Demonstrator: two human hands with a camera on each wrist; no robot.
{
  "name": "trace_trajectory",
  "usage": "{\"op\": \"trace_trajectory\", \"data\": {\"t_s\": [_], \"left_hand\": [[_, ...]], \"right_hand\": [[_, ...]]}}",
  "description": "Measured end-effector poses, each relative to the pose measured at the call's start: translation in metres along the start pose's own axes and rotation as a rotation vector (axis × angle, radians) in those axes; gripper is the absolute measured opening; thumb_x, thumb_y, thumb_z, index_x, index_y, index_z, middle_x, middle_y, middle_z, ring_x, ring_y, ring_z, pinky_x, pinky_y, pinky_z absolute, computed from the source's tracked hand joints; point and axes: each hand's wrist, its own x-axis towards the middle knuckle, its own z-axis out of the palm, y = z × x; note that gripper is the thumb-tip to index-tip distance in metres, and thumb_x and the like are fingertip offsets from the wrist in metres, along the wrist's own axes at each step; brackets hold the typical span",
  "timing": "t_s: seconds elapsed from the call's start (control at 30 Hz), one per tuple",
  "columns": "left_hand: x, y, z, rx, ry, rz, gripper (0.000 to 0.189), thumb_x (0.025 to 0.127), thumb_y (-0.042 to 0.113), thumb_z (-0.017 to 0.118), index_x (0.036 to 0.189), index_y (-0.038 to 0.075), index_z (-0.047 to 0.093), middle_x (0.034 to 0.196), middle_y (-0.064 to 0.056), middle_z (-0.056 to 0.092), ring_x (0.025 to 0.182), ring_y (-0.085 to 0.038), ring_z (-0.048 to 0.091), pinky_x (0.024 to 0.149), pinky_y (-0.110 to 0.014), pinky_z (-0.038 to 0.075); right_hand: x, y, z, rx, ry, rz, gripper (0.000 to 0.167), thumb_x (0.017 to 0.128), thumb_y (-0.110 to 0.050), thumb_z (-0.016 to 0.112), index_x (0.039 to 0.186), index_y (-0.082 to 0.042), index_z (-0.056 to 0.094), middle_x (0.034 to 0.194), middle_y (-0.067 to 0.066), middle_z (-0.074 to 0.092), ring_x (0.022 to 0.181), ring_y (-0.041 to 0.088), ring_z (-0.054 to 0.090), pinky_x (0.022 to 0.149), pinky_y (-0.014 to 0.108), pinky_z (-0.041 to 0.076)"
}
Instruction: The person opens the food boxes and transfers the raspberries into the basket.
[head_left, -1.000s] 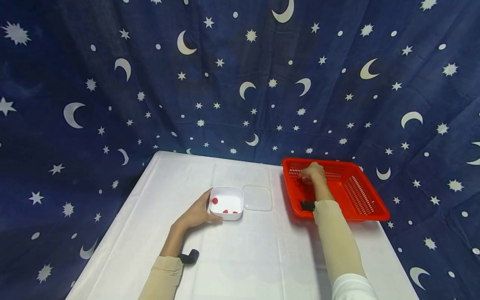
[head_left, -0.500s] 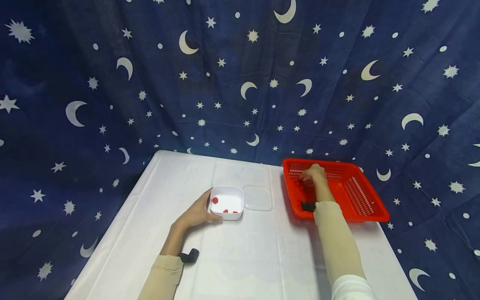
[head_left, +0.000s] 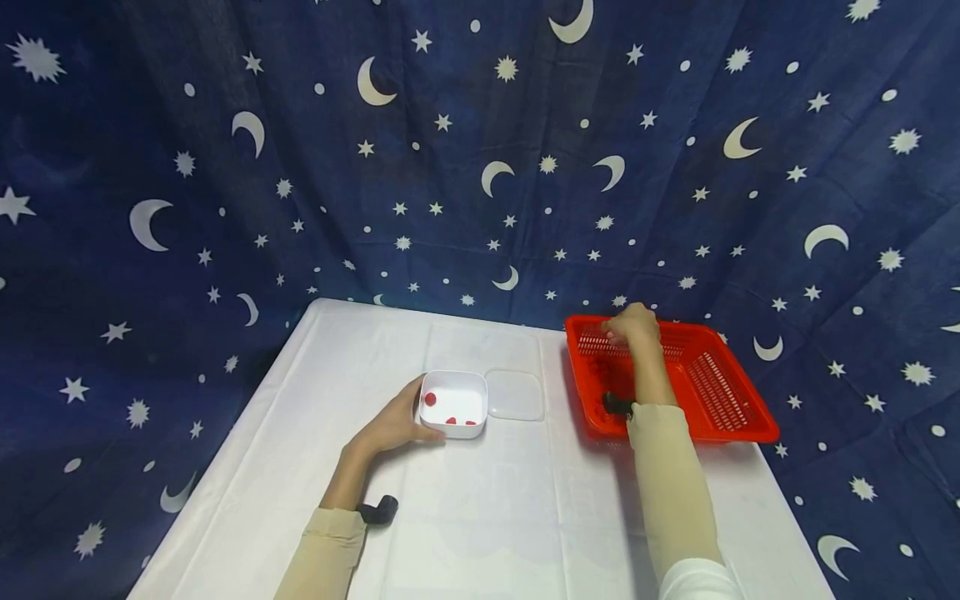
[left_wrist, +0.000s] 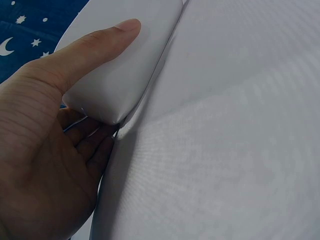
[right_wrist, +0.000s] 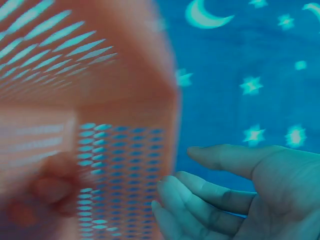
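A small white square box [head_left: 461,430] sits on the table with several small red berry-like pieces [head_left: 431,399] inside. My left hand [head_left: 395,421] grips its left side. In the left wrist view the thumb [left_wrist: 105,42] lies along the box's outer wall [left_wrist: 107,80], with the other fingers bent around its far side. My right hand [head_left: 636,327] is over the back rim of a red perforated basket [head_left: 720,367]. The right wrist view shows its thumb apart from loosely bent fingers [right_wrist: 220,197], with nothing visible between them. Blurred dark reddish lumps [right_wrist: 52,185] lie within the basket.
A clear flat lid [head_left: 514,395] lies beside the box's right side. White cloth covers the table [head_left: 480,517], and a dark blue curtain [head_left: 450,167] with moons and stars hangs behind it. The basket stands at the table's right back.
My right hand has risen from inside the basket toward its back rim. The left hand and the white box have stayed in place.
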Motion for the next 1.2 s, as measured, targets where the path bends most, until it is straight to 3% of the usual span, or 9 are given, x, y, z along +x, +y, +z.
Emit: {"op": "trace_trajectory", "data": {"t_s": [0.13, 0.3, 0.47, 0.57, 0.6, 0.7, 0.83, 0.93, 1.2], "left_hand": [[0.000, 0.000, 0.001, 0.003, 0.001, -0.008, 0.133, 0.063, 0.041, 0.100, 0.166, 0.010, 0.022, 0.170, -0.012, 0.029, 0.158, -0.031, 0.023, 0.128, -0.050, 0.020], [0.000, 0.000, 0.000, 0.008, 0.006, -0.004, 0.133, 0.063, 0.043, 0.100, 0.166, 0.008, 0.022, 0.170, -0.014, 0.029, 0.158, -0.034, 0.023, 0.128, -0.052, 0.020], [0.001, -0.002, 0.000, -0.004, 0.004, -0.012, 0.132, 0.064, 0.042, 0.100, 0.166, 0.008, 0.022, 0.170, -0.014, 0.029, 0.158, -0.033, 0.022, 0.128, -0.053, 0.018], [0.002, -0.003, 0.000, 0.004, 0.005, -0.015, 0.132, 0.065, 0.043, 0.099, 0.166, 0.008, 0.021, 0.170, -0.014, 0.028, 0.158, -0.033, 0.022, 0.128, -0.053, 0.017], [0.002, -0.003, 0.000, 0.007, 0.004, -0.015, 0.133, 0.065, 0.043, 0.099, 0.166, 0.008, 0.021, 0.170, -0.014, 0.028, 0.158, -0.033, 0.022, 0.128, -0.053, 0.017], [0.001, -0.003, 0.000, 0.015, 0.007, -0.014, 0.134, 0.064, 0.043, 0.100, 0.166, 0.009, 0.021, 0.170, -0.014, 0.028, 0.158, -0.033, 0.022, 0.128, -0.052, 0.018], [0.000, -0.001, -0.001, 0.001, 0.004, -0.015, 0.133, 0.064, 0.042, 0.100, 0.166, 0.010, 0.022, 0.170, -0.012, 0.028, 0.158, -0.031, 0.022, 0.128, -0.052, 0.019], [-0.001, -0.001, -0.001, -0.006, 0.002, -0.020, 0.133, 0.063, 0.042, 0.100, 0.166, 0.010, 0.023, 0.170, -0.012, 0.029, 0.158, -0.031, 0.023, 0.128, -0.052, 0.020], [0.001, -0.003, -0.002, -0.004, -0.008, 0.013, 0.133, 0.064, 0.045, 0.100, 0.166, 0.011, 0.022, 0.169, -0.009, 0.031, 0.158, -0.027, 0.025, 0.128, -0.048, 0.021]], "right_hand": [[-0.016, -0.020, -0.012, 0.023, 0.036, -0.085, 0.032, 0.092, -0.030, 0.077, 0.101, 0.001, 0.077, 0.080, 0.008, 0.078, 0.062, 0.013, 0.072, 0.082, 0.044, 0.058], [-0.044, -0.046, -0.013, 0.062, 0.130, -0.218, 0.029, 0.094, -0.030, 0.076, 0.103, -0.003, 0.078, 0.088, 0.014, 0.078, 0.077, 0.026, 0.073, 0.087, 0.053, 0.056], [-0.070, -0.072, 0.003, 0.076, 0.241, -0.394, 0.021, 0.092, -0.028, 0.079, 0.097, -0.007, 0.081, 0.088, 0.011, 0.078, 0.083, 0.032, 0.071, 0.078, 0.053, 0.058], [-0.084, -0.088, 0.020, 0.084, 0.258, -0.495, 0.017, 0.091, -0.025, 0.080, 0.095, -0.009, 0.081, 0.086, 0.008, 0.078, 0.080, 0.029, 0.072, 0.075, 0.051, 0.059], [-0.088, -0.092, 0.026, 0.082, 0.255, -0.527, 0.016, 0.091, -0.024, 0.080, 0.095, -0.009, 0.081, 0.085, 0.007, 0.078, 0.079, 0.028, 0.072, 0.083, 0.053, 0.059], [-0.099, -0.105, 0.045, 0.071, 0.221, -0.606, 0.013, 0.090, -0.021, 0.079, 0.095, -0.009, 0.082, 0.083, 0.004, 0.078, 0.076, 0.023, 0.072, 0.083, 0.051, 0.060], [-0.111, -0.120, 0.070, 0.055, 0.167, -0.666, 0.012, 0.089, -0.019, 0.081, 0.096, -0.009, 0.082, 0.082, 0.002, 0.078, 0.073, 0.019, 0.070, 0.068, 0.040, 0.061], [-0.117, -0.127, 0.090, 0.050, 0.130, -0.683, 0.012, 0.089, -0.018, 0.081, 0.097, -0.009, 0.082, 0.082, 0.001, 0.077, 0.071, 0.017, 0.068, 0.064, 0.033, 0.060], [-0.129, -0.139, 0.140, -0.023, 0.041, -0.803, 0.010, 0.085, -0.013, 0.084, 0.093, -0.009, 0.082, 0.078, -0.001, 0.076, 0.068, 0.012, 0.067, 0.063, 0.027, 0.057]]}}
